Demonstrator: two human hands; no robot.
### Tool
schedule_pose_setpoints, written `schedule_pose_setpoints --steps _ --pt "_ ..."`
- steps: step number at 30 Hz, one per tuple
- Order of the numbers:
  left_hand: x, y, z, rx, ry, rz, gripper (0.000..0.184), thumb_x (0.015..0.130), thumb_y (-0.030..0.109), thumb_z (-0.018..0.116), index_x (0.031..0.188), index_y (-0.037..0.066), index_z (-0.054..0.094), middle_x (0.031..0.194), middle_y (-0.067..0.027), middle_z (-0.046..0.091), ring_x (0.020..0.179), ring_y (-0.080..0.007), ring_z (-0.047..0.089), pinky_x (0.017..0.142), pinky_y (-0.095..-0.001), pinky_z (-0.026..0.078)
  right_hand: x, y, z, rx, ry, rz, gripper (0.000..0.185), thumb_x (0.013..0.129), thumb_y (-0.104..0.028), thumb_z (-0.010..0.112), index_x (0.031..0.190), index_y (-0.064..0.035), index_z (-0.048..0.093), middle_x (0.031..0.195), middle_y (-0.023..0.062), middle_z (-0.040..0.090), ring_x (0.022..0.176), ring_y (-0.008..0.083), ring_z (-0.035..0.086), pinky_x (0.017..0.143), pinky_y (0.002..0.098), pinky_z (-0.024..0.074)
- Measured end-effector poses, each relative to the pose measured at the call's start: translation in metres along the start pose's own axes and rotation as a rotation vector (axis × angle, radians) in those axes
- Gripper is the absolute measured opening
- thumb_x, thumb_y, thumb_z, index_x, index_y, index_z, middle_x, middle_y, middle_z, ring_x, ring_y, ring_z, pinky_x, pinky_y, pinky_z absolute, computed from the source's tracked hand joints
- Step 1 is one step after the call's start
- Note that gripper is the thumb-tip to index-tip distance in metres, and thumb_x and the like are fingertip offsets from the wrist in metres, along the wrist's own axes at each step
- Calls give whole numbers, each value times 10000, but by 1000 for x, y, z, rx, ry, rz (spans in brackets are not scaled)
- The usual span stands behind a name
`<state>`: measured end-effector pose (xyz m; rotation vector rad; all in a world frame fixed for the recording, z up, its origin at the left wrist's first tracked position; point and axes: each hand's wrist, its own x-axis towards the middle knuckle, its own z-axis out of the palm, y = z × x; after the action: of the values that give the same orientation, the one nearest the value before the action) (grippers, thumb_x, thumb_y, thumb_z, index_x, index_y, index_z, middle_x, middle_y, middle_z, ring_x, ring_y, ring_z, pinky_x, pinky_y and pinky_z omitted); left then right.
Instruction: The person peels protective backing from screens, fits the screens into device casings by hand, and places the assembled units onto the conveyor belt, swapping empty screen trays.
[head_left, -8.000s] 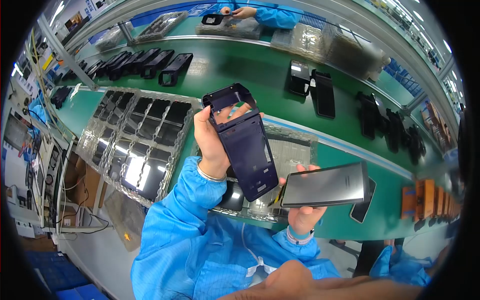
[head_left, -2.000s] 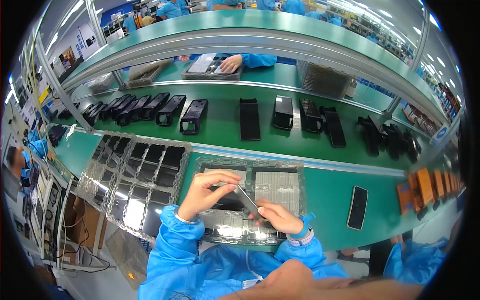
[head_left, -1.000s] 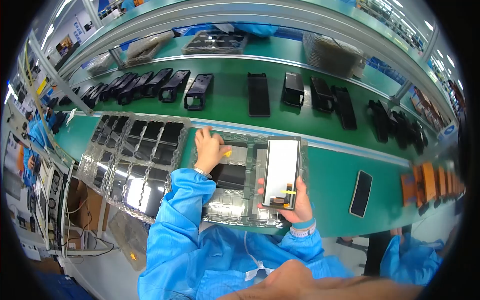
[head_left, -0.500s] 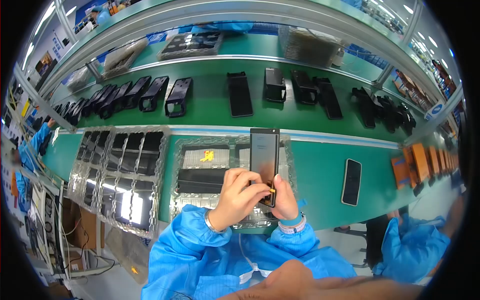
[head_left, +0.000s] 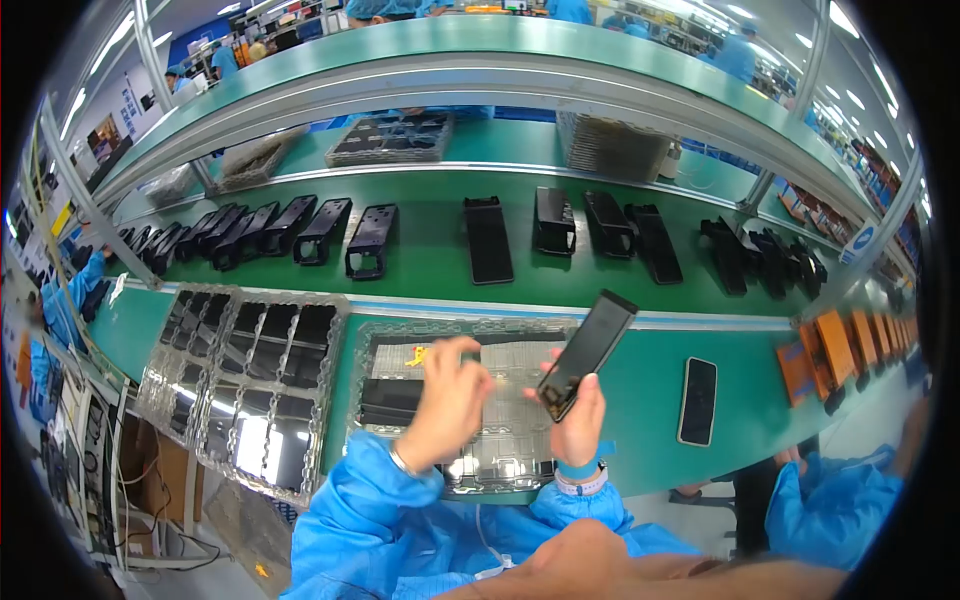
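My right hand [head_left: 578, 418] is closed around the lower end of a dark, flat screen part [head_left: 592, 348], which leans up and to the right. A small brownish flex piece shows at its lower end. Over the clear plastic tray [head_left: 510, 462] my left hand [head_left: 450, 398] is raised with its fingers bent together; a small dark spot shows at the fingertips, too blurred to identify. Yellow bits [head_left: 417, 355] lie in the tray's upper left, and dark flat parts [head_left: 388, 402] sit below them, beside my left hand.
At left stands a tray of black screens [head_left: 270, 345]. Black housings [head_left: 371, 242] line the green belt beyond, with a black assembly [head_left: 488, 240] among them. A phone [head_left: 698, 402] lies at right, near orange holders [head_left: 833, 350]. A metal-framed shelf [head_left: 470, 80] spans above.
My left hand has come away from the screen part and moved left over the tray. The part, still in my right hand, has tilted to the right. The camera view has shifted.
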<state>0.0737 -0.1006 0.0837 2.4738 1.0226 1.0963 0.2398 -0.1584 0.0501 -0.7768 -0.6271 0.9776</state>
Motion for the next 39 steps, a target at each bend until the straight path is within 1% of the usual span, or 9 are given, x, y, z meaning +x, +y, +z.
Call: schedule_pose_setpoints --steps 6,11,18,22,26,30,34,37,39 --pt "-13 -145 16 463 -93 -376 126 714 124 679 759 10 653 1193 -186 458 1118 -414 379 932 -506 335 0 -12 -2 -93 -99 -68 523 980 -401 436 1302 10 454 1324 140 476 1153 233 521 825 394 552" --pt "11 -145 -4 653 79 -377 568 627 263 802 1056 -27 567 1184 -197 470 1082 -389 408 893 -484 381 0 -15 -1 -36 -141 -48 490 947 -320 521 1301 12 456 1344 159 454 1180 245 503 873 402 532" --pt "62 -262 8 590 302 -692 850 661 518 776 1150 -97 453 1146 -237 513 1068 -395 476 895 -458 416 5 -16 -13 97 -309 -200 746 738 -194 778 1357 -28 396 1393 154 384 1277 283 410 974 500 460" --pt "91 -256 23 558 283 -925 982 585 560 811 1194 -86 389 1127 -222 532 1080 -364 514 878 -464 453 1 -18 -18 306 -337 -98 932 728 -390 793 1440 -102 265 1447 127 306 1314 299 373 973 549 449" --pt "105 -252 21 479 370 -967 941 571 447 836 1217 -74 394 1133 -219 543 1058 -381 540 864 -448 471 0 -24 -26 202 -285 -42 873 807 -553 638 1441 -92 253 1441 163 337 1219 284 487 739 437 598" --pt "107 -231 23 11 860 -564 843 596 215 828 1246 -30 350 1167 -180 490 1047 -326 526 904 -416 438 0 -28 -28 33 -263 -7 758 884 -522 545 1429 -69 275 1416 237 357 1208 335 503 753 483 594" --pt "116 -168 -8 -890 1090 -315 695 704 27 722 1265 -10 314 1149 -123 476 978 -186 521 840 -312 447 -1 -23 -11 140 -365 -52 672 870 -322 660 1381 -14 350 1444 255 312 1284 378 416 834 527 557" --pt "100 -112 -39 -1470 909 -458 421 796 197 589 1135 -15 457 1034 -134 565 915 -263 580 802 -380 493 -6 -18 -2 157 -344 -121 713 826 -205 723 1405 -49 337 1466 239 282 1302 375 393 861 532 543" --pt "86 -84 -46 -1686 665 -541 488 825 381 505 1057 -47 538 1044 -200 606 948 -352 610 821 -425 517 -8 -12 7 81 -273 -230 764 805 -176 745 1425 -62 313 1469 232 281 1295 368 403 879 499 544"
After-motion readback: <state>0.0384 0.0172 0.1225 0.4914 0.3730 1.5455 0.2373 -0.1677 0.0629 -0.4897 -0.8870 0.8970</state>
